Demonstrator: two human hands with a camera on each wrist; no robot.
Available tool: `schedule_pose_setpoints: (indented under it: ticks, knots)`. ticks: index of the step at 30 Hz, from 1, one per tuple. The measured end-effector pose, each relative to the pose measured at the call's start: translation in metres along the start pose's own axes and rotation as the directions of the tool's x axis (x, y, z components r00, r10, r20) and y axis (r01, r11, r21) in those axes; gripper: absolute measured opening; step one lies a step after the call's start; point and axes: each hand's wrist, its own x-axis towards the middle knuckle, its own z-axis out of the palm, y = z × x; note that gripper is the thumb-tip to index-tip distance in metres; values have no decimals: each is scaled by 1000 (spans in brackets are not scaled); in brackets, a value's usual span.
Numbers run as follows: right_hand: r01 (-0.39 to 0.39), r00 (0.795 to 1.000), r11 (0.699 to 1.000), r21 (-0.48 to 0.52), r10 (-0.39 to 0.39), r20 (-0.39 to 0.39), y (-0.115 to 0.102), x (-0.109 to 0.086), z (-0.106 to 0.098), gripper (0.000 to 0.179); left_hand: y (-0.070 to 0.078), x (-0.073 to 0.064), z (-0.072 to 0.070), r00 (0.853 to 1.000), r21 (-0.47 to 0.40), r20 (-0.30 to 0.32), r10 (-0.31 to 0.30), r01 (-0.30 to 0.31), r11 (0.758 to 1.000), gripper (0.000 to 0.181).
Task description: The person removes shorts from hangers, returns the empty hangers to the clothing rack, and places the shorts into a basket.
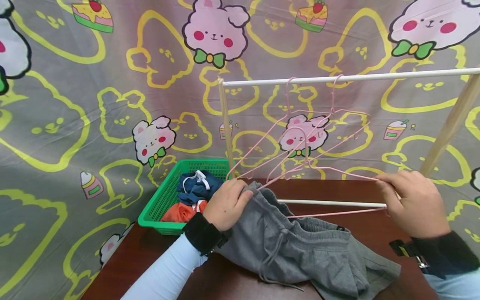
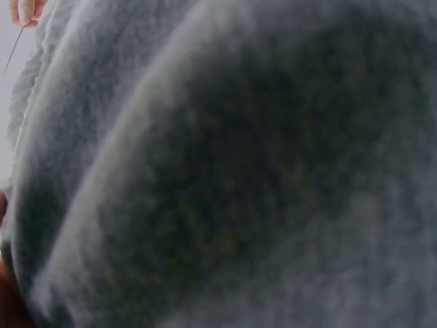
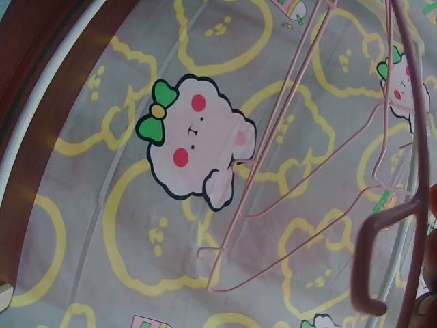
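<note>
Grey drawstring shorts [image 1: 292,246] lie partly over the table front, and their elastic waistband faces up. My left hand [image 1: 229,204] grips one side of that waistband, at the left end of a pink clothes hanger [image 1: 337,168]. The hanger's far corner is pinched by my right hand [image 1: 414,204]. Its lower bar passes behind the waistband; whether its left end sits inside is hidden. Blurred grey shorts fabric [image 2: 239,164] fills most of the left wrist view. Close up in the right wrist view, the pink hanger [image 3: 369,260] runs beside my fingers at the edge.
Two more pink hangers [image 1: 288,98] hang from the white rail [image 1: 348,78] of a wooden-legged rack. A green basket [image 1: 150,212] at the left holds dark blue clothing [image 1: 198,187] and orange clothing [image 1: 180,212]. A patterned curtain [image 1: 112,75] closes off the back.
</note>
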Motion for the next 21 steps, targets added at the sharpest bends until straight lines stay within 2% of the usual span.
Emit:
schedule_pose_setpoints:
  ticks: [9, 15, 21]
  knots:
    - [-33, 999, 999, -42, 34, 26, 5, -2, -7, 11, -1, -1, 3, 992, 20, 102, -81, 79, 997, 31]
    - [-41, 998, 996, -84, 44, 39, 10, 2, -14, 12, -4, -2, 8, 987, 58, 128, -93, 86, 995, 31]
    - [-36, 999, 993, -114, 41, 34, 17, 4, -25, 14, -8, -5, 14, 974, 102, 154, -164, 149, 984, 33]
